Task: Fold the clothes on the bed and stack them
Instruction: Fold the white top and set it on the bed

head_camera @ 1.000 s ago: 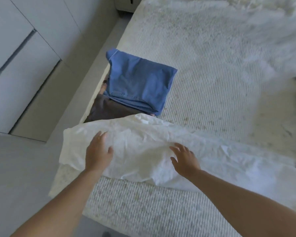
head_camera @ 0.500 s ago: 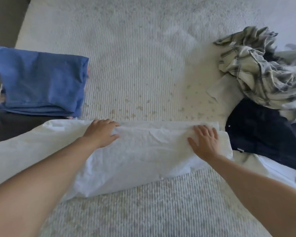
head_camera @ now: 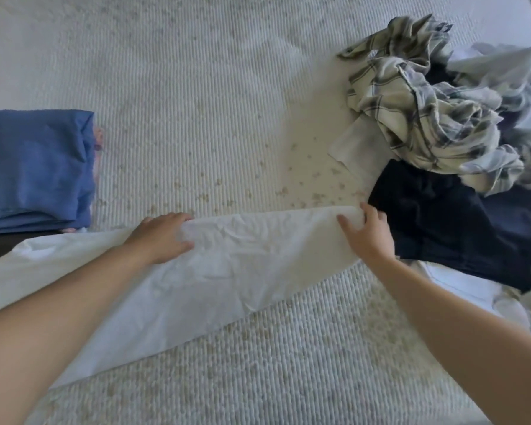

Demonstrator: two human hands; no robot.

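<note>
White garment (head_camera: pixel 227 271) lies as a long band across the lower centre of the frame, running from lower left up to right of centre on the bed (head_camera: pixel 196 102). Its far edge is a rolled fold line from centre to right of centre; its near edge runs diagonally toward the lower left, partly under my left forearm.

Open room: the bed cover above the fold, centre and upper centre of the frame, is bare ribbed fabric. A second bare strip runs along the bottom of the frame below the garment.

Left edge of frame: folded blue garment (head_camera: pixel 34 167) on top of the stack, a dark garment (head_camera: pixel 0 243) showing just below it, touching the white cloth's left end. Upper right: crumpled plaid shirt (head_camera: pixel 417 105) over a heap. Below it, a navy garment (head_camera: pixel 460 222) lies flat, just beside the right end of the white fold.

Left hand (head_camera: pixel 163 237): fingers straight and relaxed, palm down, pressing flat on the white cloth near the far edge. Nothing gripped.

Right hand (head_camera: pixel 368 234): fingers curled around the right end of the rolled fold, thumb on the near side, grasping the white cloth at its corner. The hand's outer edge sits against the navy garment's border.
</note>
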